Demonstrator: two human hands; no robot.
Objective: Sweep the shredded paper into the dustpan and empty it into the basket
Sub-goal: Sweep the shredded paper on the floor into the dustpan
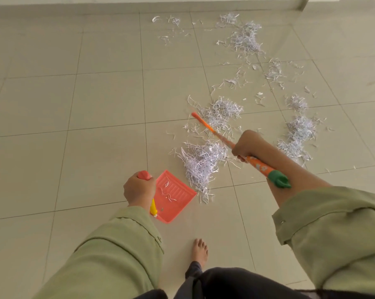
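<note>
A salmon-red dustpan (pixel 178 203) rests on the tiled floor with a few paper strips inside. My left hand (pixel 139 188) grips the top of its upright handle. My right hand (pixel 245 145) is closed around an orange broom stick (pixel 210 128) with a green end cap; the stick reaches out over the paper, and its brush end looks blurred. A heap of white shredded paper (pixel 201 162) lies just beyond the dustpan's open edge. More shredded paper (pixel 245 39) is scattered further away and to the right. No basket is in view.
Beige floor tiles (pixel 95 100) spread to the left and far side, ending at a wall base along the top. My bare foot (pixel 199 251) stands just behind the dustpan. Another pile of shreds (pixel 298 130) lies right of my forearm.
</note>
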